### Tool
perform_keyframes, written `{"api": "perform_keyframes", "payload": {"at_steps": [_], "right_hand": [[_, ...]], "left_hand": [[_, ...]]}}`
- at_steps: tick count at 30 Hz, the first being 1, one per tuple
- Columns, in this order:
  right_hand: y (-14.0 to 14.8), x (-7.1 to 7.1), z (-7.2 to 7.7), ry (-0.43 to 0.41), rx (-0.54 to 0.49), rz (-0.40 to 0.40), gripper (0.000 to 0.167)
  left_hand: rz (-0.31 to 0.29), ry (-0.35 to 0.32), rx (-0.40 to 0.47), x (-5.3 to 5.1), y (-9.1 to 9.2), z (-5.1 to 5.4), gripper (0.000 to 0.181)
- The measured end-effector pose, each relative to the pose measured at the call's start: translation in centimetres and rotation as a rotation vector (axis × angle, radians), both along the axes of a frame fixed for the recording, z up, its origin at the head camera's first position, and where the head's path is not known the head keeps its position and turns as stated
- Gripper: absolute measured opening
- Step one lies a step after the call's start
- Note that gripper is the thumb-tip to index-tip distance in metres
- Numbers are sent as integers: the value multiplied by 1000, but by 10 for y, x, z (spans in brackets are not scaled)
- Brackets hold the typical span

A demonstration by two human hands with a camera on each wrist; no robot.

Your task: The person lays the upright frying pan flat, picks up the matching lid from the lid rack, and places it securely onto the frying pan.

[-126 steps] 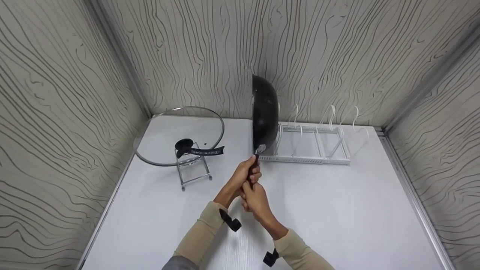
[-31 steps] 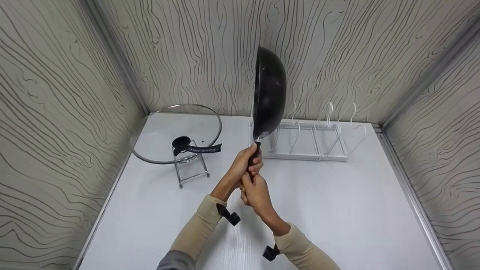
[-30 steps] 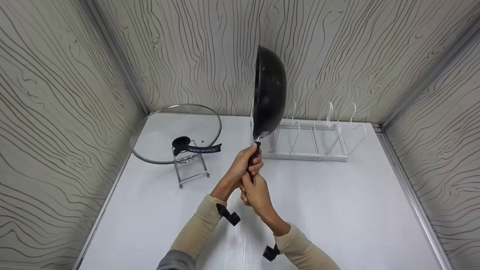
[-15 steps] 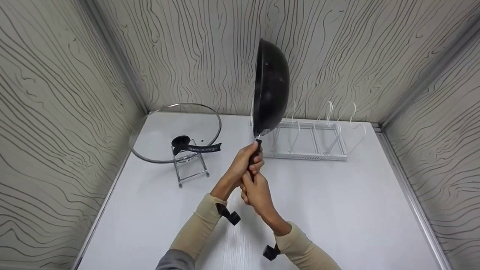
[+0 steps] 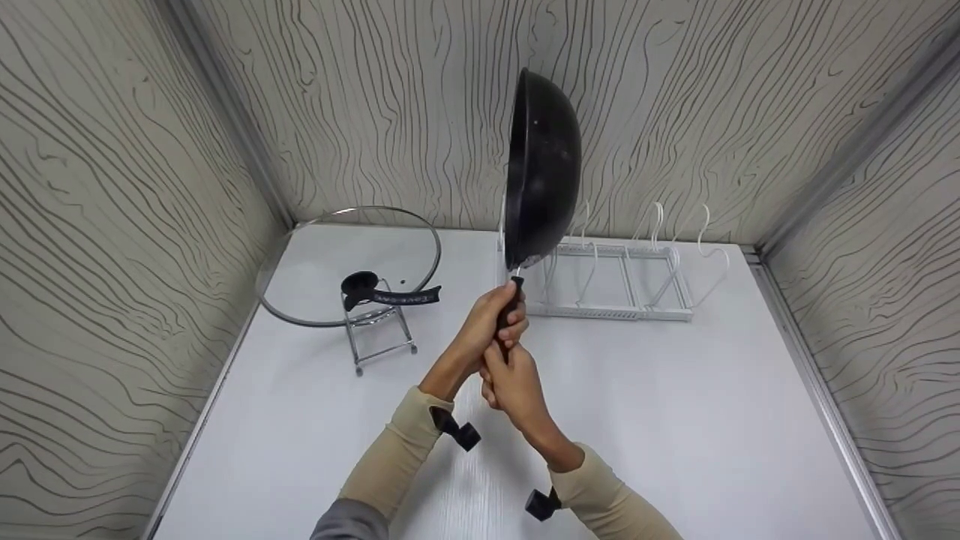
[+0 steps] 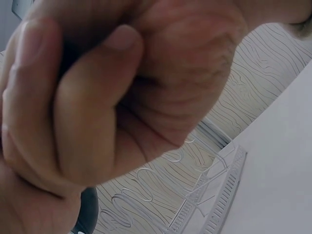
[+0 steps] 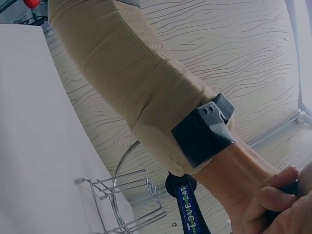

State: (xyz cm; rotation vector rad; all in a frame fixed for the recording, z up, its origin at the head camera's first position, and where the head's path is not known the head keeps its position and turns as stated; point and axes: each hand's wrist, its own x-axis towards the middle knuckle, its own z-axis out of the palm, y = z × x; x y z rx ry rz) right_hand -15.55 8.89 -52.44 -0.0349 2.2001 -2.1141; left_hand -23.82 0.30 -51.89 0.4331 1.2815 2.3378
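Note:
A black wok (image 5: 550,165) is held up on its side above the table, its bowl opening facing left and its dark handle (image 5: 504,321) pointing down toward the person. The left hand (image 5: 486,326) grips the upper part of the handle, just below the bowl. Lower down, the right hand (image 5: 514,381) grips the handle's end, touching the left hand. In the left wrist view curled fingers (image 6: 87,117) fill the frame, with a dark piece of the wok (image 6: 87,212) below. The right wrist view shows the left forearm and both hands' fingers around the handle at the lower right.
On the left, a glass lid (image 5: 349,322) with a black knob and handle (image 5: 405,297) leans on a small wire stand (image 5: 384,352). A white rack (image 5: 600,312) with upright curved dividers stands at the back, right of centre, partly behind the wok. Patterned walls enclose the table (image 5: 675,420).
The wok has risen from beside the white rack's left end, where it was lower, and has shifted slightly right, with more of its inside rim showing. Both hands keep their grip on the handle.

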Motion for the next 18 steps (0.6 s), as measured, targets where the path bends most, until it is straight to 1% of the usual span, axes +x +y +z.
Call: {"api": "perform_keyframes", "payload": {"at_steps": [12,18], "right_hand": [[1,0,5,2,-8,-5,32],[1,1,7,6,-14,-8,33]], "left_hand": [[-7,14,6,1,1,5,27],[-1,14,12,3,1,9,26]]}}
